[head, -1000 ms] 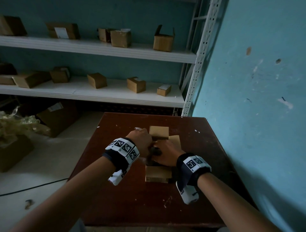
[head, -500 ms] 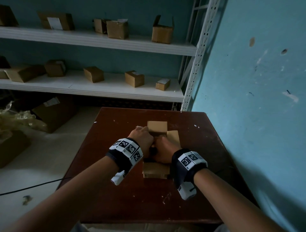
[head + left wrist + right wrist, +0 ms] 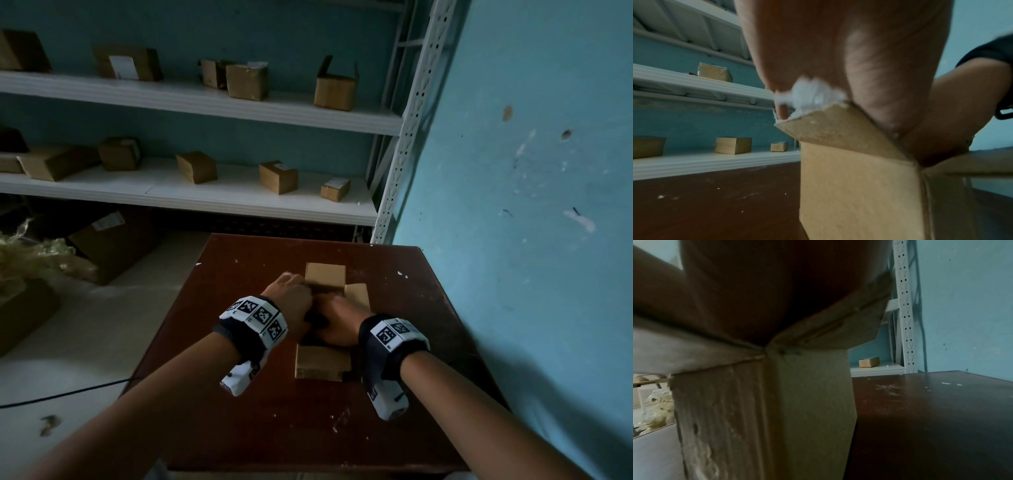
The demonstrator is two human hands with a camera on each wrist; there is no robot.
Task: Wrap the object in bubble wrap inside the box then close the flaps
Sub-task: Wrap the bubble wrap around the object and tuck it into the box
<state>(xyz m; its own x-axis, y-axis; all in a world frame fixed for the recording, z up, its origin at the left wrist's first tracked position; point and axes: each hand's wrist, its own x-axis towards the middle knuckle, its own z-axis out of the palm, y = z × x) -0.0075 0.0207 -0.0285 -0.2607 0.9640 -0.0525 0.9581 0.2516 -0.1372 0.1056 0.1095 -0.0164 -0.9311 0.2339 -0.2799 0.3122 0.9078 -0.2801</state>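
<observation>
A small cardboard box stands on the brown table with its flaps spread open. Both my hands reach down into its mouth, pressed close together. My left hand has its fingers curled over the left flap and pinches white bubble wrap; a bit of wrap pokes out past its knuckles. My right hand covers the opening beside the right flap, and its fingers are hidden inside. A dark patch shows between the hands. The object itself is hidden.
White metal shelves behind the table hold several small cardboard boxes. A blue wall runs close along the table's right side. A larger box and crumpled plastic lie on the floor to the left, with a black cable.
Both hands have stayed in the box mouth and drawn a little closer together. The box has not moved on the table.
</observation>
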